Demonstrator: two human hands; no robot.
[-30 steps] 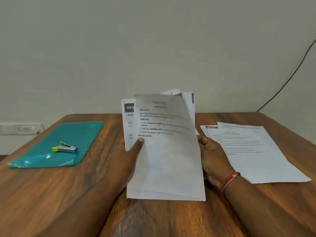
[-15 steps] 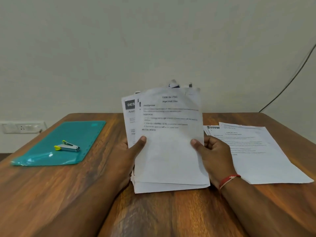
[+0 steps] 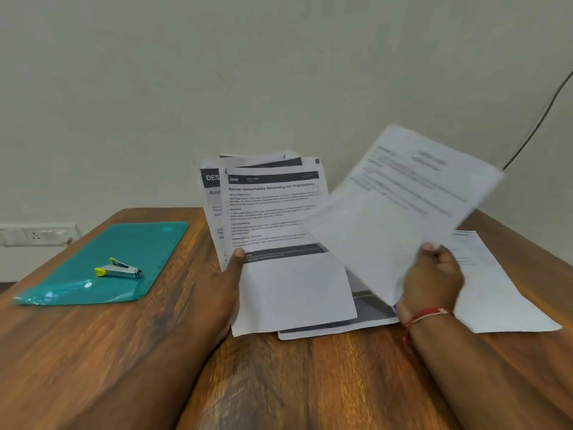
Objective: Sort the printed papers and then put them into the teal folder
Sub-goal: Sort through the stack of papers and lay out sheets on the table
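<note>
**Sorting printouts: a stack in one hand, a single sheet in the other**

Standing right by the wooden table (image 3: 279, 383) here. The person's left hand (image 3: 223, 283) grips a fanned stack of printed papers (image 3: 279, 218), held nearly upright. The thumb (image 3: 238, 254) is pressed on the front page and the other fingers are hidden behind, so I can't say how they sit. The stack's bottom edges are down at the tabletop, though I can't tell if they actually touch it. The front page has a dark header bar with "2940" and the title "Kitchen Consumables Restocking and Organization".

The right hand (image 3: 434, 274) has its fingers curled and pinches a loose sheet (image 3: 403, 206) by its lower edge. That sheet is tilted off to the right and too blurry to read. It's up in the air over another pile (image 3: 496, 299) of printed pages lying flat on the right side of the table. A red thread band (image 3: 424, 315) is on that wrist.

The teal folder (image 3: 124, 243) lies flat at the far left of the table, well apart from both hands. A little metal stapler thing (image 3: 119, 270) with yellow-green tips sits on top of it.

In the background there's a wall socket (image 3: 37, 234) low on the left and a dark cable (image 3: 539, 119) running down the wall on the right.
</note>
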